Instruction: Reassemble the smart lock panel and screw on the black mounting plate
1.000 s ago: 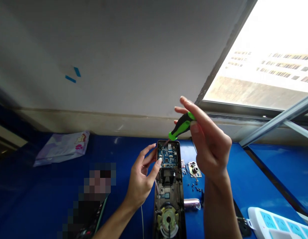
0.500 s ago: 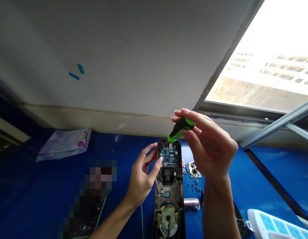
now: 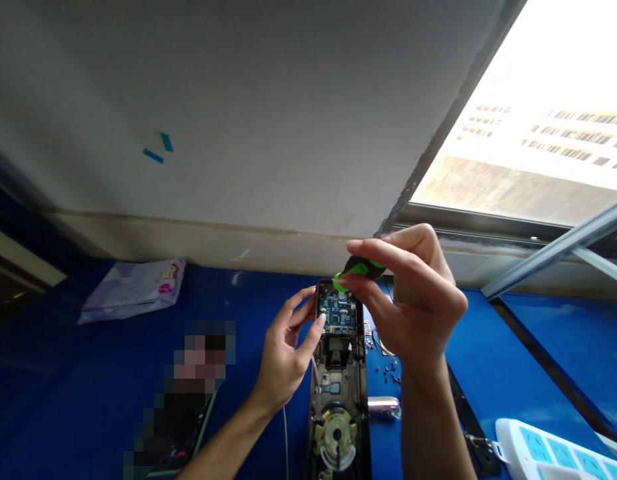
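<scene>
My right hand (image 3: 413, 300) pinches a black-and-green screwdriver (image 3: 361, 267) between thumb and fingers. Its green collar is over the top end of a long dark device housing (image 3: 338, 373); the tip is hard to make out. A blue circuit board (image 3: 338, 319) sits inside that end. On the housing's left edge, my left hand (image 3: 291, 343) keeps its grip, thumb against the board's side and fingers around the outside. Further down the housing are a black block (image 3: 337, 352) and a round yellowish part with a dark centre (image 3: 337, 433).
Several small dark screws (image 3: 388, 375) lie right of the housing, near a pink wrapped cylinder (image 3: 383, 407). A white power strip (image 3: 511, 443) stands at the lower right. On the left of the blue table (image 3: 228, 300) are a purple-white packet (image 3: 133, 290) and a pixelated item.
My right hand has turned and its fingers have curled lower around the screwdriver, whose handle now tilts flatter. My left hand stays on the housing.
</scene>
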Tool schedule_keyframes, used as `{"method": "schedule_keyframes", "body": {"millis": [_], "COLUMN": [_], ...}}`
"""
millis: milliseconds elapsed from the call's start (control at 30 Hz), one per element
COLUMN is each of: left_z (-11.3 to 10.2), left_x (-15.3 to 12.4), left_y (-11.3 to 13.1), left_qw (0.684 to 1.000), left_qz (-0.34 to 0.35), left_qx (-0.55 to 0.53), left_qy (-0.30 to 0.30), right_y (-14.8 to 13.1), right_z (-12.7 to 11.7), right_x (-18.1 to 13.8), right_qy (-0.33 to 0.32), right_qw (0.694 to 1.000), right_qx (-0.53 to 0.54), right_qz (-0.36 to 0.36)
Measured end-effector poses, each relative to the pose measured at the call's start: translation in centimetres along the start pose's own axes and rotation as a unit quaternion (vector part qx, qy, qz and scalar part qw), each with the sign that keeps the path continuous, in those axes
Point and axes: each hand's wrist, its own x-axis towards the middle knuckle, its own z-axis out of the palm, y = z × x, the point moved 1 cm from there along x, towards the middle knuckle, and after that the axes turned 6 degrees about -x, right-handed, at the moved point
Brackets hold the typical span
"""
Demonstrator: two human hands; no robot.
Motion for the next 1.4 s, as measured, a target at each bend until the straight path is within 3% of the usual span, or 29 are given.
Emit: {"method": "schedule_keyframes", "body": {"millis": [67, 233, 300, 467, 567, 800, 933, 1100, 1167, 1233, 1300, 1400], "left_z": [0.0, 0.0, 0.0, 0.0, 0.0, -0.1, -0.2, -0.5, -0.6, -0.3, 0.3, 1.6], "left_x": [0.0, 0.0, 0.0, 0.1, 0.2, 0.2, 0.3, 0.2, 0.1, -0.1, -0.3, -0.7], "left_y": [0.0, -0.2, -0.2, -0.4, -0.4, -0.2, -0.4, -0.6, -0.1, 0.9, 2.2, 3.8], "left_qw": [1.0, 1.0, 1.0, 1.0, 1.0, 0.999, 0.998, 0.992, 0.978, 0.944, 0.892, 0.83], "left_qz": [-0.001, 0.002, 0.008, 0.019, 0.019, 0.045, 0.055, 0.071, 0.103, 0.17, 0.253, 0.34], "left_qx": [0.002, 0.006, 0.004, -0.003, -0.001, 0.006, 0.012, 0.099, 0.175, 0.28, 0.368, 0.418], "left_qy": [0.001, -0.003, -0.005, -0.01, -0.007, -0.025, -0.035, -0.045, -0.045, -0.05, -0.072, -0.147], "right_y": [0.1, -0.2, -0.7, -1.1, -0.8, -0.5, 0.0, 0.2, -0.2, -0.7, -0.7, 0.5], "right_z": [0.1, -0.5, -0.7, -0.8, -1.1, -2.1, -2.1, -3.0, -4.4, -6.4, -8.6, -11.3], "right_x": [0.0, 0.0, 0.0, 0.0, -0.1, -0.5, -0.6, -0.1, 0.2, 0.5, 0.4, -0.2], "right_qy": [-0.005, -0.143, -0.17, -0.115, -0.082, -0.139, -0.102, -0.069, -0.029, -0.015, -0.074, -0.219], "right_qw": [1.0, 0.984, 0.979, 0.993, 0.995, 0.987, 0.992, 0.993, 0.996, 0.996, 0.988, 0.947], "right_qx": [-0.007, 0.097, 0.106, 0.015, -0.04, 0.0, -0.046, -0.005, -0.007, -0.035, -0.068, -0.122], "right_qz": [0.006, 0.035, 0.043, 0.014, 0.042, 0.08, 0.06, 0.094, 0.079, 0.079, 0.116, 0.203]}}
